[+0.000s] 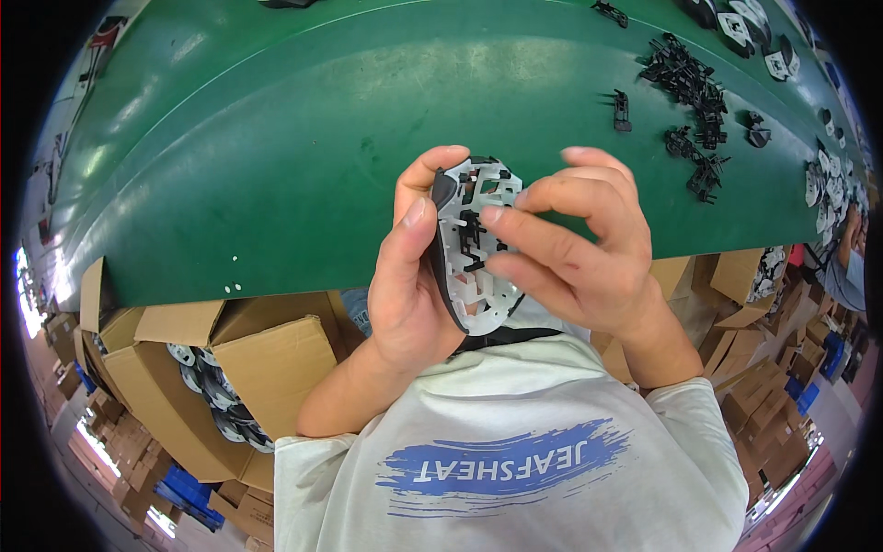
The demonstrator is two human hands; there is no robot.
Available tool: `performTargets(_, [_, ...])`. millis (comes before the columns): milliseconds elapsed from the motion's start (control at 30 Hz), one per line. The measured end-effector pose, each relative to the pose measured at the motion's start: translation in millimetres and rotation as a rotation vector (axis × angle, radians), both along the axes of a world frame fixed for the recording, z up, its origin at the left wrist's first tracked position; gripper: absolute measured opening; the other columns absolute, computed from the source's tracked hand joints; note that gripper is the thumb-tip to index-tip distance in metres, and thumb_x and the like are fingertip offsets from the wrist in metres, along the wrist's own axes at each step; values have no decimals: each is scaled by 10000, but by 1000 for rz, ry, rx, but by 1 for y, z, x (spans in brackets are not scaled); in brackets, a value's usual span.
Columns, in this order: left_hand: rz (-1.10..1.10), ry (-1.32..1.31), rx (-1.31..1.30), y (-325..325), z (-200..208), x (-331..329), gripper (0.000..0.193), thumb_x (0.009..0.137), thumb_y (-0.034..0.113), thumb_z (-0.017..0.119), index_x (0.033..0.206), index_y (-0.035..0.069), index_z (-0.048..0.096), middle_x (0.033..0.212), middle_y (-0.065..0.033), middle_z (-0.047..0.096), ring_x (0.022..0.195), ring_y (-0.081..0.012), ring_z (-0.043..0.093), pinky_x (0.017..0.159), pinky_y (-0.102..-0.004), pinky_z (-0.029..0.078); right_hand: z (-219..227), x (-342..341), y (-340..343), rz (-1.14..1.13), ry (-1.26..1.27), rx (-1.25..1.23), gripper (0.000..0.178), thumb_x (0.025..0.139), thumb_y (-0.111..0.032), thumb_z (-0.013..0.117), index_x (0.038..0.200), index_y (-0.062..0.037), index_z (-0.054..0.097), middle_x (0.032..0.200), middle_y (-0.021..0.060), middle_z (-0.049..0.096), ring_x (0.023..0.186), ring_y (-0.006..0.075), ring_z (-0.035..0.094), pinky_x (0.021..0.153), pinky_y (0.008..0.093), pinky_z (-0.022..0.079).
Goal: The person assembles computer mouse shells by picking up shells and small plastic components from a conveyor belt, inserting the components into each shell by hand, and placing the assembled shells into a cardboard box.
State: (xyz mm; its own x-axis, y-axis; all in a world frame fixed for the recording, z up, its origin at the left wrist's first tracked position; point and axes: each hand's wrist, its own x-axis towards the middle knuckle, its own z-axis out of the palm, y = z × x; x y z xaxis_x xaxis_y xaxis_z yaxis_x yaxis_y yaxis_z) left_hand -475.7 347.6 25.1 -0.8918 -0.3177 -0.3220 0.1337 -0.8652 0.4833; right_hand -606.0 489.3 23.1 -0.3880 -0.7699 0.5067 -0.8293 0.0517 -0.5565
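Note:
My left hand point(402, 285) is wrapped round a computer mouse shell point(478, 293), its hollow inner side turned up. The shell is white inside, with a black outer edge. Inside it, near the middle, lies a small black plastic bracket point(470, 235). My right hand point(589, 241) reaches over the shell's right side with bent fingers. Its index finger and thumb are at the two ends of the bracket; their exact contact is partly hidden. Both hands are above the near part of the green table point(303, 175), close to my body.
A pile of black brackets point(685, 78) and one lone bracket point(622, 110) lie at the right on the table. More shells point(736, 32) are at the far right. Cardboard boxes point(276, 368) stand below the table's near edge; one holds shells point(216, 391). Another person's arm point(848, 241) shows far right.

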Motion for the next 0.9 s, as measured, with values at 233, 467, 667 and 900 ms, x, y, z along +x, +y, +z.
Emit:
performTargets(233, [-38, 121, 70, -7, -13, 3, 498, 1137, 377, 467, 1542, 98, 391, 1347, -115, 647, 1216, -203, 673, 1029, -380, 583, 6, 8, 5, -14, 70, 144, 371, 876, -403, 823, 1185, -197, 833, 1283, 13, 695, 1142, 226, 640, 1198, 591, 333])
performTargets(467, [28, 21, -150, -9, -10, -7, 586, 1106, 426, 487, 1567, 75, 402, 1443, -208, 612, 1331, -354, 625, 1076, -464, 575, 15, 12, 14, 82, -16, 143, 412, 867, -309, 823, 1238, -131, 798, 1210, 27, 739, 1005, 238, 650, 1065, 493, 441])
performTargets(667, [33, -15, -319, -7, -16, -5, 585, 1079, 440, 504, 1555, 119, 389, 1444, -216, 575, 1296, -328, 624, 1033, -458, 591, 21, 24, 4, 82, -64, 187, 438, 781, -137, 866, 1208, -102, 776, 1175, 12, 783, 885, 197, 636, 906, 402, 469])
performTargets(900, [49, -3, -358, -6, -20, -6, 589, 1076, 445, 510, 1551, 116, 392, 1456, -207, 557, 1293, -319, 620, 1032, -453, 588, 23, 23, 8, 90, -85, 224, 427, 795, -121, 853, 1212, -87, 769, 1212, 31, 779, 897, 212, 642, 929, 396, 466])
